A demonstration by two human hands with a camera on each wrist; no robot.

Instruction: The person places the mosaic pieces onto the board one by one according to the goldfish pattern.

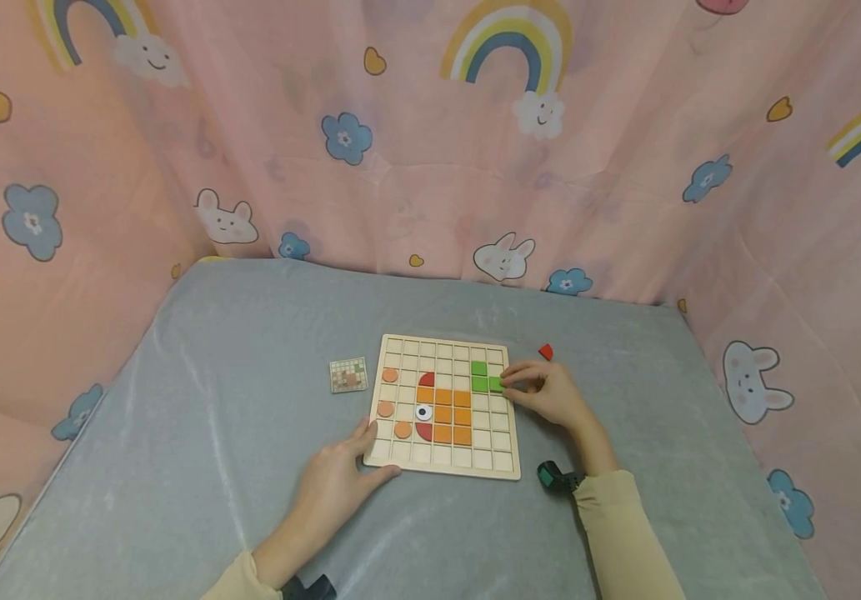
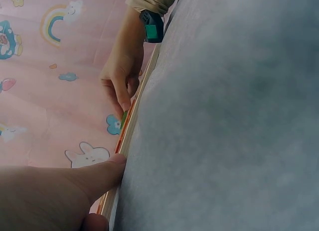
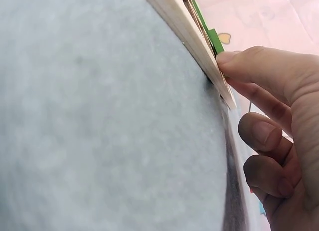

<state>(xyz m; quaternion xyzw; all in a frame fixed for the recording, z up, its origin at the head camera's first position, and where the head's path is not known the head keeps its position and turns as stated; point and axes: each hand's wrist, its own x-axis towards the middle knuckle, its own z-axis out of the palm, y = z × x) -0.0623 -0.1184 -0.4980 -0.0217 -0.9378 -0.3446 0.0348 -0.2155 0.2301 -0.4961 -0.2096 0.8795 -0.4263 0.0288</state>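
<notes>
A wooden grid board (image 1: 415, 456) lies on the grey cloth. My left hand (image 1: 334, 477) rests at its near-left corner, thumb along the front edge and fingers at the left side; the thumb (image 2: 102, 175) touches the edge in the left wrist view. At the board's right side, my right hand (image 1: 550, 394) pinches a green square tile (image 1: 496, 384) between thumb and forefinger. This tile (image 3: 216, 41) stands slightly raised in the right wrist view. Beside it are two green tiles (image 1: 479, 383). Orange tiles (image 1: 453, 417), red rounded pieces (image 1: 426, 380) and an eye disc (image 1: 424, 412) form a block.
Several light-orange discs (image 1: 386, 409) sit on the board's left part. A small pattern card (image 1: 348, 376) lies left of the board. Beyond my right hand lies a red wedge piece (image 1: 546, 352). A patterned pink curtain (image 1: 415, 167) surrounds the grey-covered table (image 1: 250, 333).
</notes>
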